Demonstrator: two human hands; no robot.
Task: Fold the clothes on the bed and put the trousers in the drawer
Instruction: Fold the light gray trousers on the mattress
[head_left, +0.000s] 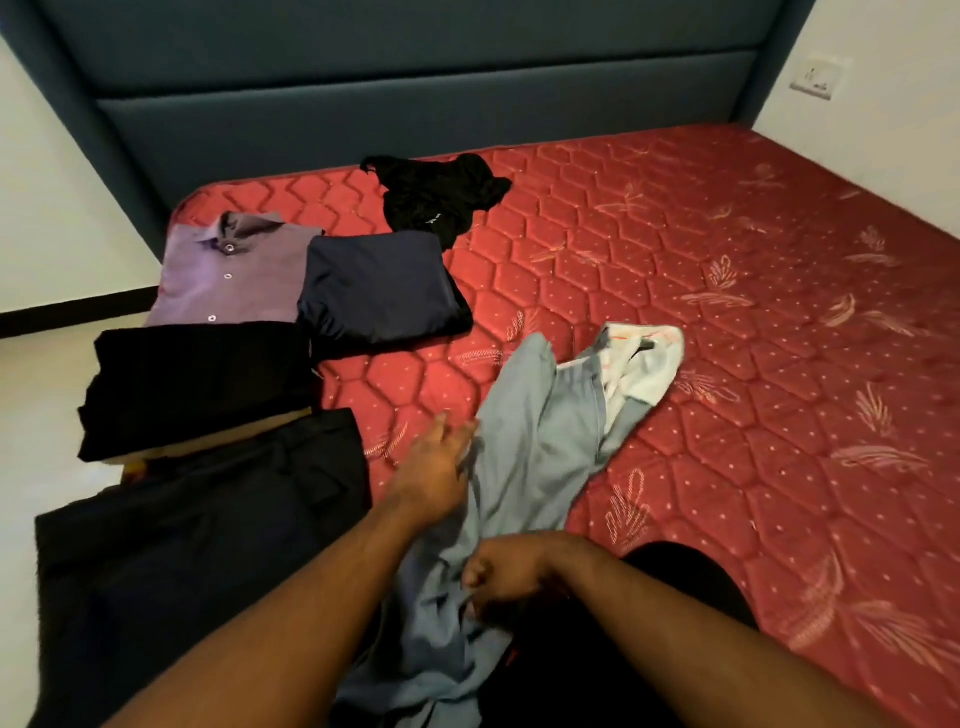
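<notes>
On red quilted mattress (675, 270), blue padded headboard (415, 104) at 12 o'clock; left hand (434, 475) fingers flat on grey-blue trousers (524, 447); right hand (501, 574) curled, gripping them.

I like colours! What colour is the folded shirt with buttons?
Purple: the folded shirt, seen from the head camera.

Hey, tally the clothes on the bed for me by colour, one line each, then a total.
Purple: 1, the folded shirt
Navy: 2, a folded piece and the folded trousers
Black: 2, a folded piece and a crumpled piece
Grey-blue: 1, the unfolded trousers under both hands
Total: 6
</notes>
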